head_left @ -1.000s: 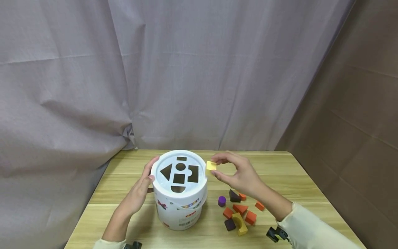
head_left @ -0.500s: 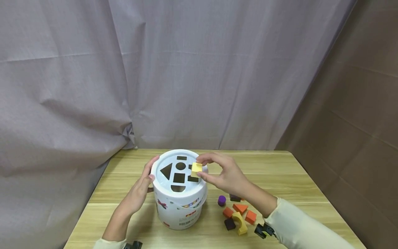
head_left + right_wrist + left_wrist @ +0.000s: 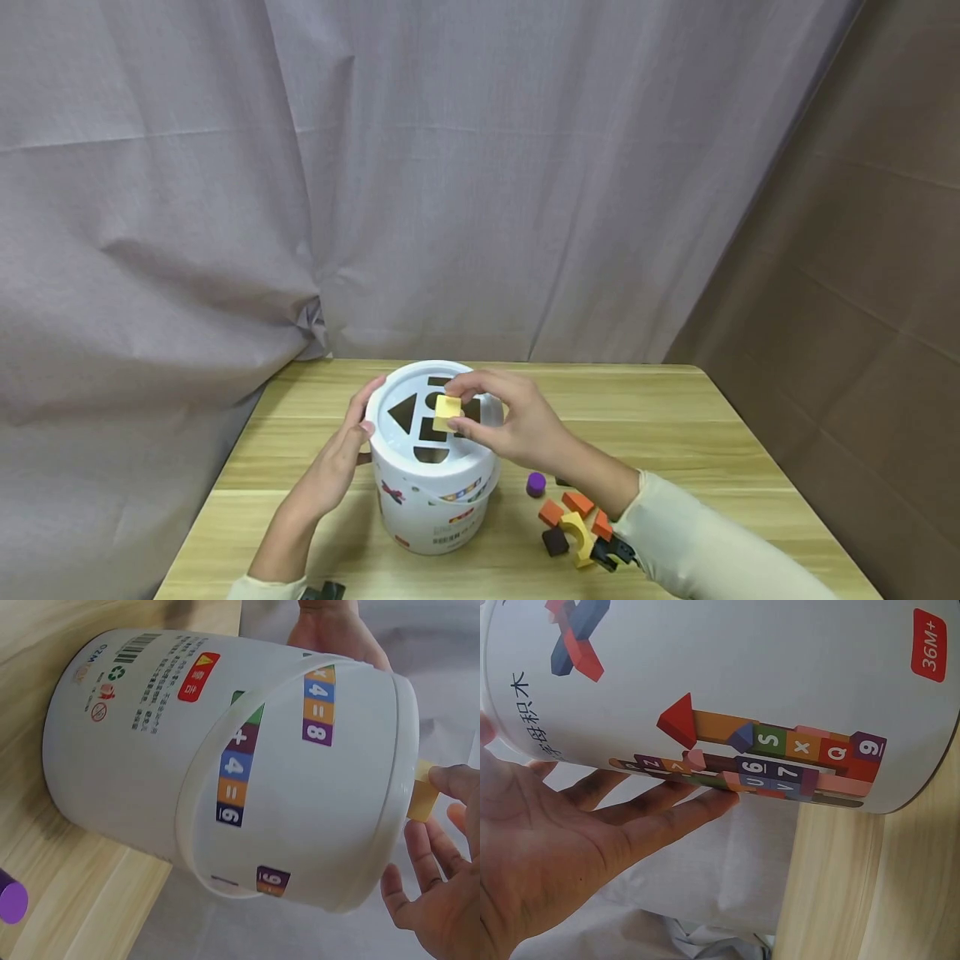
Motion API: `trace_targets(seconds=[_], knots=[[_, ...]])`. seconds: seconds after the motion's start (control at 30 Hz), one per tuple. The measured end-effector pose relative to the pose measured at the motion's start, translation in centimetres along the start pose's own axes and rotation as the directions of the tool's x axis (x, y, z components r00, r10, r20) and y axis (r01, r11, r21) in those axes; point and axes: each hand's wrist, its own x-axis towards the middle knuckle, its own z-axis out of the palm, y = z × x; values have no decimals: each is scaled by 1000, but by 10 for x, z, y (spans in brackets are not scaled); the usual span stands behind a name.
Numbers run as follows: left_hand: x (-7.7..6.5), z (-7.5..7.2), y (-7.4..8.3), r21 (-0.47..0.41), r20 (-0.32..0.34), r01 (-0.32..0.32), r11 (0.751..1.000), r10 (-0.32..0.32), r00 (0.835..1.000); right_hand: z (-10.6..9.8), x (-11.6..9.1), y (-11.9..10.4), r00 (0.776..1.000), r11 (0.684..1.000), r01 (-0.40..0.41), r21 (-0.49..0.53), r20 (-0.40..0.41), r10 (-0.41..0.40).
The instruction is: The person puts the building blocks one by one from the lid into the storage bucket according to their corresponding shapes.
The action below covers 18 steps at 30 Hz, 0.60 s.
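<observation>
A white bucket [image 3: 438, 504] stands upright on the table, its lid [image 3: 390, 425] cut with holes of several shapes. My left hand [image 3: 335, 467] rests against the bucket's left side near the rim; in the left wrist view its fingers [image 3: 679, 814] lie fairly straight along the wall. Between thumb and fingertips, my right hand [image 3: 517, 421] pinches a small yellow block [image 3: 447, 412] over the middle of the lid. It partly covers the round and square holes. In the right wrist view the yellow block [image 3: 424, 796] shows just beyond the rim; its underside is hidden.
Right of the bucket lie a purple cylinder [image 3: 536, 484], a yellow arch block [image 3: 576, 533], a dark block [image 3: 555, 542] and several orange blocks [image 3: 577, 502]. My right forearm hides part of this group. A handle [image 3: 196, 780] hangs against the bucket. Grey curtain [image 3: 480, 183] hangs behind the table.
My right hand has carried the yellow block leftward, from beside the bucket's right rim to over the lid's middle. The left hand and bucket have stayed put.
</observation>
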Motion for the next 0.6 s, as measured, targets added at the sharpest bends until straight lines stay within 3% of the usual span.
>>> trace_targets(seconds=[0.6], knots=[[0,1,1,11,-7,20,1000,-20,1000,18,2,1,998,1000,-6,-13,58,6]])
